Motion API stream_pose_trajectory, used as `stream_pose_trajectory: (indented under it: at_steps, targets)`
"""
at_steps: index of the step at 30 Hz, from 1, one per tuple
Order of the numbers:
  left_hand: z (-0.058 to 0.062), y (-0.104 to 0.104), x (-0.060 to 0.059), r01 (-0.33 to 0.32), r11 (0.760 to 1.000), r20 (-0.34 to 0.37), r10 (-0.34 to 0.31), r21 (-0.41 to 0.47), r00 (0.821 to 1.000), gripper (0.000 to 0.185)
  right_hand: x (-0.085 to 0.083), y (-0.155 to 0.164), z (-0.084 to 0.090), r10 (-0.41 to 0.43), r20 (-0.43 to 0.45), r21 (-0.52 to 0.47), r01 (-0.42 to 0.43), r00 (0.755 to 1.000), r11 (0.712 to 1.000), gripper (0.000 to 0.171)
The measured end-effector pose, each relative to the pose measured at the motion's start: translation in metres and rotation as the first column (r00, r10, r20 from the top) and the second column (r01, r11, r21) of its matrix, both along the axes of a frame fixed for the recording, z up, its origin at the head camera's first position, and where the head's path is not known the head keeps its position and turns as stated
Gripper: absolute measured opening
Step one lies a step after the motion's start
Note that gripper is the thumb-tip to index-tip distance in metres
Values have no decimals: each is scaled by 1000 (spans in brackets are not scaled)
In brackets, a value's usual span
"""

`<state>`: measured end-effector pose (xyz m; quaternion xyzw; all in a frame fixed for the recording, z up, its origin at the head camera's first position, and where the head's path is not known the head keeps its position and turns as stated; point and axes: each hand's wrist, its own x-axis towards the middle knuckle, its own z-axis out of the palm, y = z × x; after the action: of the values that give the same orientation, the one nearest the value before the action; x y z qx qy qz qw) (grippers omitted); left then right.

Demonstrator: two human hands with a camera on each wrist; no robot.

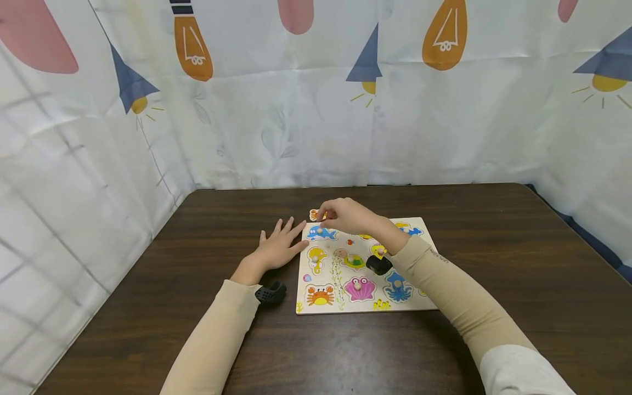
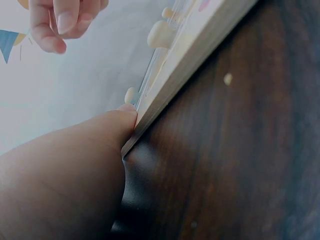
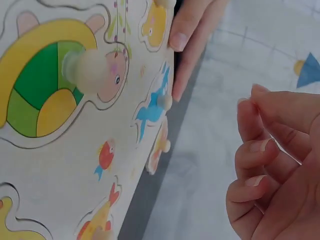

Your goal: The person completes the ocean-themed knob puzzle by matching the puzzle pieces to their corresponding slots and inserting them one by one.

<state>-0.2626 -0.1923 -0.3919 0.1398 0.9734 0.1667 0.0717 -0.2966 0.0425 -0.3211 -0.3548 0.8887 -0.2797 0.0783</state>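
Left hand (image 1: 279,248) spread flat against puzzle board (image 1: 362,299); right hand (image 1: 345,215) grip curled, holding nothing

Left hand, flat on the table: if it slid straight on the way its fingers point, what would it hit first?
The left hand already touches the puzzle board edge, so it would likely push that first.

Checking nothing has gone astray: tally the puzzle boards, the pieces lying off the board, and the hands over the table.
Puzzle board: 1
Loose piece, off the board's far left corner: 1
Hands, left hand and right hand: 2
Total: 4
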Motion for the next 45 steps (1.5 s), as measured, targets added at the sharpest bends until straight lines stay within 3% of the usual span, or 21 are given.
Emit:
stream_pose_trajectory:
  at_steps: [4, 8, 12, 23, 29, 45]
  targets:
    - [-1, 0, 0, 2, 1000, 5, -2, -3, 1000, 70, -12, 0, -5, -63, 15, -95, 64, 998, 993, 18]
    - [-1, 0, -1, 9, 1000, 4, -9, 3, 1000, 70, -26, -1, -10, -116, 50, -212, 124, 992, 969, 22]
    - [0, 0, -1, 12, 1000, 2, -12, 5, 1000, 70, -39, -4, -15, -153, 88, -249, 171, 984, 953, 24]
    - [2, -1, 0, 11, 1000, 14, -12, 17, 1000, 69, -59, -19, -27, -240, 171, -110, 260, 956, 959, 22]
    - [1, -1, 1, 12, 1000, 3, -12, 4, 1000, 69, -64, -27, -32, -263, 149, 9, 264, 953, 964, 23]
    - [2, -1, 2, 10, 1000, -2, -10, 8, 1000, 69, -68, -39, -39, -276, 91, 98, 267, 957, 959, 19]
